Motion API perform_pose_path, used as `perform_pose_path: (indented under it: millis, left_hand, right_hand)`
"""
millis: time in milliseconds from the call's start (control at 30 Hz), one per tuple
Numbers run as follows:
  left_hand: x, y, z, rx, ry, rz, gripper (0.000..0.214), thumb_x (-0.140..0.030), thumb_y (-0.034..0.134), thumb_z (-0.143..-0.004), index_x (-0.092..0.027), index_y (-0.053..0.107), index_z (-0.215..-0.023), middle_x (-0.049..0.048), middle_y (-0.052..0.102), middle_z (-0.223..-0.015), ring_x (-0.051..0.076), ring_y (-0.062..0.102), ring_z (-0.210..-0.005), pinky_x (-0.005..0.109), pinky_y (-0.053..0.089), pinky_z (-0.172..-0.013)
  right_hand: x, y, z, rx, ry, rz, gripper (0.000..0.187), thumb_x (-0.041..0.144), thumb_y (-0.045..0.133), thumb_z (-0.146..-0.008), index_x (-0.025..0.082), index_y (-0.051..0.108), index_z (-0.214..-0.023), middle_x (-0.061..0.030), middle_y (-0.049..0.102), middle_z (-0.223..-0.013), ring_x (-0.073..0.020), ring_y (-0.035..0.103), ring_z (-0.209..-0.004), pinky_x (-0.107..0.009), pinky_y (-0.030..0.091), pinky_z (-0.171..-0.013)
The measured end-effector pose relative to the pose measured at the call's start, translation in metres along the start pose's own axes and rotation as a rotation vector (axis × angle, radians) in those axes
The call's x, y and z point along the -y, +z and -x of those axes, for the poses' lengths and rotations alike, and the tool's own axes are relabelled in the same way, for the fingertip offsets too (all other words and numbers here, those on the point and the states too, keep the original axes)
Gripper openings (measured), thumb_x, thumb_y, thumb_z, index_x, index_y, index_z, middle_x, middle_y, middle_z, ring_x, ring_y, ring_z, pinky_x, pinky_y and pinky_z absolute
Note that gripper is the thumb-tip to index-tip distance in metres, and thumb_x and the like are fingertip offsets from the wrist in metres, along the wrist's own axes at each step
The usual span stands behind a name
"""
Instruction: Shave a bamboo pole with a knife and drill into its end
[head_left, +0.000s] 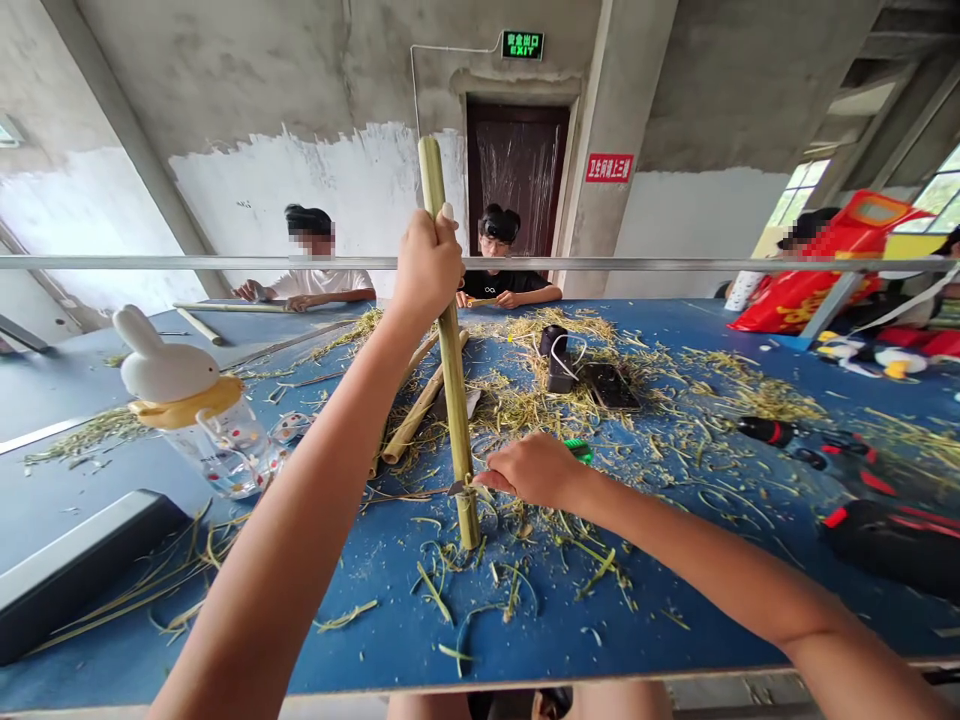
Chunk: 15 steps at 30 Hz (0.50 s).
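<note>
A length of green bamboo stands nearly upright on the blue table, its lower end on the tabletop. My left hand is wrapped round its upper part. Low down, my right hand is closed on a knife, whose green handle end sticks out behind the fist. The knife's blade lies across the bamboo a little above its lower end, with a curl of shaving beside it. Much of the knife is hidden by my fingers. Two thinner bamboo pieces lie just behind the upright one.
Bamboo shavings litter the table. A rabbit-lidded bottle and a dark-and-white box stand left. Behind are a phone and a black device; a power drill lies right. A metal bar crosses ahead. People sit opposite.
</note>
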<state>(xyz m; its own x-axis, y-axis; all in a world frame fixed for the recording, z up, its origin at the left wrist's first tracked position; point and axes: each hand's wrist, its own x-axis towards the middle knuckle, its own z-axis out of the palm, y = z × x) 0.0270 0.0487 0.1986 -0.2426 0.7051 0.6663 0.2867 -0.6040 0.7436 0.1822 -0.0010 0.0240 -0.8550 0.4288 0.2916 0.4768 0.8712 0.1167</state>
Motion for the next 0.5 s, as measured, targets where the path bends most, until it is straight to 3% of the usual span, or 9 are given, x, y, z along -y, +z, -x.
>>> perform_pose_path:
  millis: [133, 300, 500]
  left_hand:
    - [-0.008, 0.004, 0.006, 0.015, -0.035, 0.077, 0.017, -0.03, 0.035, -0.087, -0.018, 0.042, -0.079, -0.0045, 0.036, -0.054, 0.003, 0.034, -0.04, 0.018, 0.031, -0.043]
    - [-0.018, 0.002, 0.012, 0.166, -0.129, 0.239, 0.017, -0.031, 0.036, -0.087, -0.017, 0.044, -0.08, -0.0067, 0.032, -0.052, 0.001, 0.032, -0.037, 0.015, 0.032, -0.041]
    - [-0.026, 0.006, 0.016, 0.226, -0.207, 0.303, 0.019, -0.034, 0.04, -0.086, -0.017, 0.048, -0.084, -0.0069, 0.035, -0.052, 0.0, 0.035, -0.036, 0.013, 0.033, -0.04]
  right_hand:
    - [0.002, -0.004, -0.002, -0.113, 0.062, 0.022, 0.052, 0.049, 0.021, -0.09, 0.017, 0.059, -0.077, -0.0034, 0.064, -0.066, -0.0135, 0.056, -0.055, -0.025, 0.023, -0.047]
    - [0.003, 0.0, -0.003, -0.083, -0.004, -0.049, 0.052, 0.048, 0.023, -0.091, 0.017, 0.059, -0.07, -0.0024, 0.063, -0.063, -0.0114, 0.055, -0.053, -0.024, 0.024, -0.048]
    - [-0.006, -0.03, -0.011, -0.256, 0.188, 0.022, 0.056, 0.048, 0.018, -0.091, 0.015, 0.061, -0.078, -0.006, 0.063, -0.066, -0.0131, 0.055, -0.053, -0.026, 0.025, -0.047]
